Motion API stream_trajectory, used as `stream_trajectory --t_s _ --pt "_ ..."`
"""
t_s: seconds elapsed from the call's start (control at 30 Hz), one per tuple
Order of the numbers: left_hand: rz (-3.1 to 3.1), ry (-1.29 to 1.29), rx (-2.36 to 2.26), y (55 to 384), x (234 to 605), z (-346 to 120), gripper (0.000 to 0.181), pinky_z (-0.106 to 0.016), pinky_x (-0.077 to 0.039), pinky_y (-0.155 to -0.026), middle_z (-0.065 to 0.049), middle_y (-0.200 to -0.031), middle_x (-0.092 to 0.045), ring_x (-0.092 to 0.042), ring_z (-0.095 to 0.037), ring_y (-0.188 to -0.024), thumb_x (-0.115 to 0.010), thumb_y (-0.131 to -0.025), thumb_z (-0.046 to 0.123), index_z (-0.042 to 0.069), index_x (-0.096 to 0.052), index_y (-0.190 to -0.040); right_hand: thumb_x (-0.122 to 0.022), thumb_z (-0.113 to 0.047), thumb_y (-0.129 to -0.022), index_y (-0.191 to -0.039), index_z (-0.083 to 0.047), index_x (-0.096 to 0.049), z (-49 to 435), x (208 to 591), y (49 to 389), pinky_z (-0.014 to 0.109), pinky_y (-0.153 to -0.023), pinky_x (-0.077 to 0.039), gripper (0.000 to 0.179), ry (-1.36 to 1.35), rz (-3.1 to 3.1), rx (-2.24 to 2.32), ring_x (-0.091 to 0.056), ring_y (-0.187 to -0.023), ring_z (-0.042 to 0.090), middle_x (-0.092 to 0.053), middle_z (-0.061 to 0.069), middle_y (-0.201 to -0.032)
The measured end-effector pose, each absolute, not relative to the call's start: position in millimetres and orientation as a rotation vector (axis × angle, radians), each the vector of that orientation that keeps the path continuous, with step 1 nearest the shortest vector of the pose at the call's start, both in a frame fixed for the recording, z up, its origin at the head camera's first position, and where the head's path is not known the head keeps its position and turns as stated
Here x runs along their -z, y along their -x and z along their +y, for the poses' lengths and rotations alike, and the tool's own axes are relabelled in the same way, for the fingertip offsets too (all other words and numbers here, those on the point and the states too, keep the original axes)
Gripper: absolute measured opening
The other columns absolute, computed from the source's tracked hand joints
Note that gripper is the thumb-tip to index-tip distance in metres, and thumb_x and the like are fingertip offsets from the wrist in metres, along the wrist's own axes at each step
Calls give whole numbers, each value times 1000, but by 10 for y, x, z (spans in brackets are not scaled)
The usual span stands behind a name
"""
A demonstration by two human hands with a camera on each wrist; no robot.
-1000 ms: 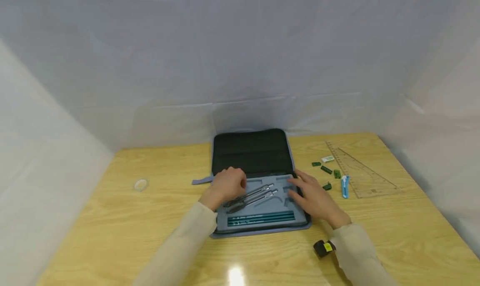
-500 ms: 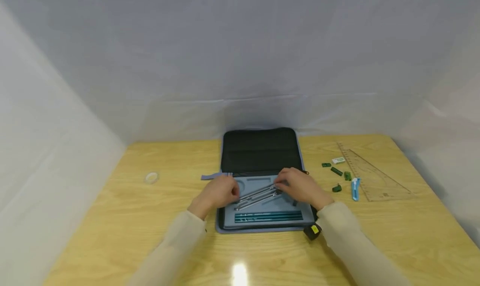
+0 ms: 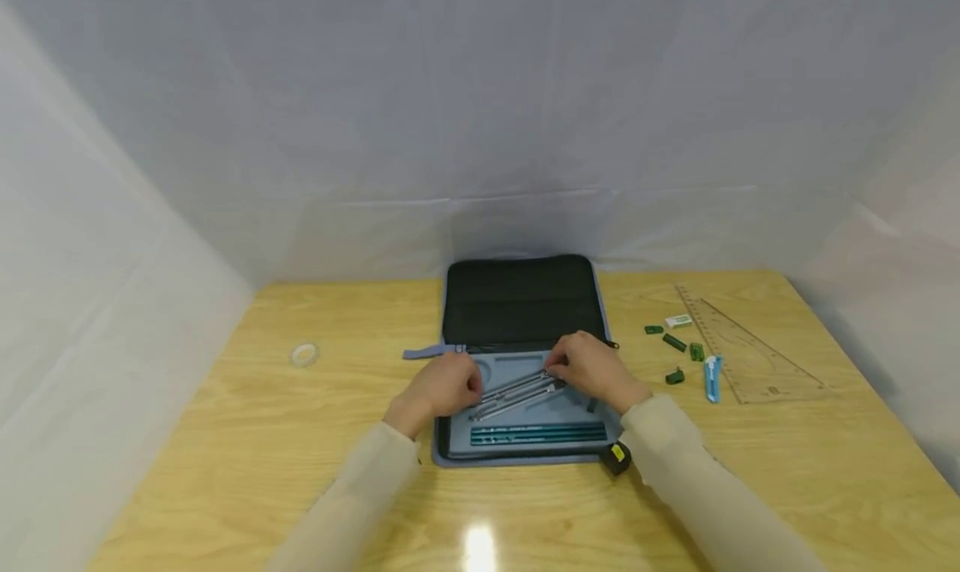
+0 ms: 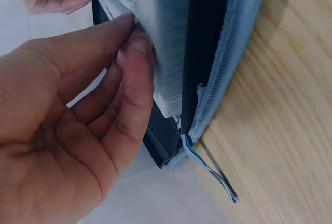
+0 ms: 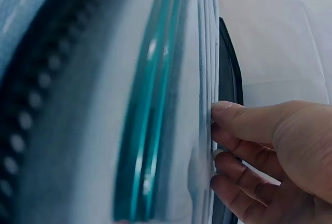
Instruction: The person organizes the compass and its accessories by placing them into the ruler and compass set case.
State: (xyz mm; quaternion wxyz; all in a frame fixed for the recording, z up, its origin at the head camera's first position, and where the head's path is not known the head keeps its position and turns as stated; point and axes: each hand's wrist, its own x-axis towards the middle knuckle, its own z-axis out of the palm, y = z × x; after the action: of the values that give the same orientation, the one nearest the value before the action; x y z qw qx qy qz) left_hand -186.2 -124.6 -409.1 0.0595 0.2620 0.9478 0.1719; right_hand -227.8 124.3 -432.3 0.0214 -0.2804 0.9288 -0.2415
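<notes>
Two silver drawing compasses lie slantwise over the grey-blue tray (image 3: 459,440) of an unzipped case (image 3: 521,301). My left hand (image 3: 442,384) pinches the left end of the upper compass (image 3: 516,386) with thumb and fingertips. At its right end, my right hand (image 3: 596,368) pinches with thumb and index finger. The lower compass (image 3: 513,403) lies beside it. In both wrist views the fingertips meet at the tray's surface, and the gripped ends are mostly hidden. Teal pencils (image 3: 538,434) rest in the tray's front slot, also seen as teal pencils (image 5: 148,105) in the right wrist view.
A tape roll (image 3: 303,354) lies to the left. On the right are an eraser (image 3: 678,321), several small green pieces (image 3: 674,342), a blue cutter (image 3: 712,378) and a clear set square (image 3: 765,363). A zip pull strap (image 3: 427,352) sticks out leftward.
My right hand has moved from the tray's right edge in to the compasses' right end. My left hand has lowered to their left end. Over the last half second both hands barely shift.
</notes>
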Motion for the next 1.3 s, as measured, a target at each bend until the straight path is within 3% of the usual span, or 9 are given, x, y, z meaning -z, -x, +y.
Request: stream_trajectory --t_s 0.3,0.8,1.3 --pt "2915 -765 -548 1830 4069 -1224 45 -22 -24 -45 10 -46 -23 -23 -8 -45 -61 -77 -4 19 -37 -47 -72 -13 -85 -88 -14 -76 1197 4297 2271 34 -72 -52 5 808 2861 785 -62 -79 15 -69 -3 -86" --pt "2942 -683 -487 1820 4055 -1192 43 -22 -23 -44 10 -45 -23 -24 -9 -45 -60 -73 -5 19 -36 -46 -70 -11 -87 -88 -11 -76 1151 4240 2227 33 -70 -52 5 757 2880 751 -62 -77 15 -69 0 -86" --pt "2961 -637 -466 1789 4048 -1152 45 -23 -22 -43 8 -45 -23 -23 -9 -44 -60 -75 -5 18 -36 -46 -72 -16 -86 -88 -15 -76 1101 4265 2131 35 -72 -52 4 634 2977 711 -59 -88 21 -67 0 -91"
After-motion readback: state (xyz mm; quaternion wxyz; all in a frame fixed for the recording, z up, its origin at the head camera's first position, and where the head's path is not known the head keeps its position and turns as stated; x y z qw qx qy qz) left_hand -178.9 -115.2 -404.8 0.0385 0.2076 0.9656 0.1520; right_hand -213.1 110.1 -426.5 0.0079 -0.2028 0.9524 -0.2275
